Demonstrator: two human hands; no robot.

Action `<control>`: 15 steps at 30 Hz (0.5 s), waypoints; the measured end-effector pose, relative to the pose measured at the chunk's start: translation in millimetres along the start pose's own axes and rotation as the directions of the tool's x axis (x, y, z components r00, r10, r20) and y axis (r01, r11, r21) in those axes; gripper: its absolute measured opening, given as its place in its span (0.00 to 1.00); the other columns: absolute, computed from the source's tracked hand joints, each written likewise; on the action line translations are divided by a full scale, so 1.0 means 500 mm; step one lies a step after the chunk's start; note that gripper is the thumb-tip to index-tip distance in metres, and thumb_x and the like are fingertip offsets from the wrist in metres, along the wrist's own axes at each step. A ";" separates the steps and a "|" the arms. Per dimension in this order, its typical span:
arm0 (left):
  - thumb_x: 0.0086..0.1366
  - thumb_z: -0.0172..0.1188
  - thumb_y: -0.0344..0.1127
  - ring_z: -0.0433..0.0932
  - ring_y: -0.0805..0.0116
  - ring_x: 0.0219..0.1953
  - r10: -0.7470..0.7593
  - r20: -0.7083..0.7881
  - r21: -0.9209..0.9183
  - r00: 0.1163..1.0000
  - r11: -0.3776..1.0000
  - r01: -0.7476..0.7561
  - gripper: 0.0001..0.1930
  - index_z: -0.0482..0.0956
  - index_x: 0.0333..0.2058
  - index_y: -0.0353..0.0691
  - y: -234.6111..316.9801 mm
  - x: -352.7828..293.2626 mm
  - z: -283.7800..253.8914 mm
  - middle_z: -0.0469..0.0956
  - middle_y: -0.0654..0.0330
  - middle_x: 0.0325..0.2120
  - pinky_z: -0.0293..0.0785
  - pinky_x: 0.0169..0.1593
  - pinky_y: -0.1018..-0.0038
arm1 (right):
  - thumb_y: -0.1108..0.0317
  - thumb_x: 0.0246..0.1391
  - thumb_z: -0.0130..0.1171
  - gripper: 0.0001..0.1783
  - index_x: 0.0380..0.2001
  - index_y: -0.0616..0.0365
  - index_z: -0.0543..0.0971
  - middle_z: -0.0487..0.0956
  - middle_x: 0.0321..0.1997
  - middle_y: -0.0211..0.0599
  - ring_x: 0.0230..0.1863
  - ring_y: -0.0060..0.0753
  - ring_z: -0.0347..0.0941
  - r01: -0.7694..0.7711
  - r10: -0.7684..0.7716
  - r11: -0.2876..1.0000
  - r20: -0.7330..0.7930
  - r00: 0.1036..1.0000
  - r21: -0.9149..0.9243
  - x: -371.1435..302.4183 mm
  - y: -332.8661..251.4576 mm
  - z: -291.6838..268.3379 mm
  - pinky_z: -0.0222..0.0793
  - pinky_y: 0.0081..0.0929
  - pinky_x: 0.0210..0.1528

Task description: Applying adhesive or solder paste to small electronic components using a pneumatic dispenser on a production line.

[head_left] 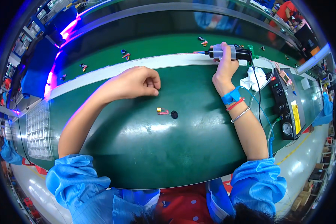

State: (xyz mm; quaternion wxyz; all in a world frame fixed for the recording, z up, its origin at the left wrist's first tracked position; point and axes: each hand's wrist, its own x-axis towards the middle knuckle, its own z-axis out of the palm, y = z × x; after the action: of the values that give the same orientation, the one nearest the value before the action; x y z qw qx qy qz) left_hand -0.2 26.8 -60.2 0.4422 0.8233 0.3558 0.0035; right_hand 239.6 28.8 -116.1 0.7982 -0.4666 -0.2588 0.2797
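My right hand is wrapped round a glue dispensing syringe with a clear barrel and a green cap at its back end. The syringe lies nearly level above the white strip, its thin tip toward the left. My left hand hangs over the green table with its fingers curled in, and nothing shows in it. Below and to the right of that hand, a small electronic part rests on the table. It has a yellow piece, thin reddish wires and a round black disc.
A black dispenser controller with a gauge stands at right, beside crumpled white tissue. Hoses and a blue wrist-strap cord run near my right arm. Beyond the white strip lie several small wired parts. Clear trays sit far left.
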 end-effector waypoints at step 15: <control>0.46 0.58 0.30 0.66 0.73 0.23 0.169 -0.278 0.201 0.945 0.973 -0.115 0.06 0.70 0.20 0.36 -0.006 -0.008 0.079 0.67 0.62 0.20 0.63 0.27 0.78 | 0.64 0.43 0.56 0.12 0.30 0.55 0.68 0.76 0.25 0.37 0.26 0.25 0.74 0.014 -0.014 1.000 0.007 1.000 0.003 -0.004 -0.005 0.002 0.61 0.16 0.20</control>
State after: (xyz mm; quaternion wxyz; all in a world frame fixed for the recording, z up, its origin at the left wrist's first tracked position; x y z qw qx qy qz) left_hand 7.4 -3.0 -85.2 0.3057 0.8742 0.3559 0.1250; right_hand 238.1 27.2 -113.8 0.7999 -0.4626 -0.2646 0.2760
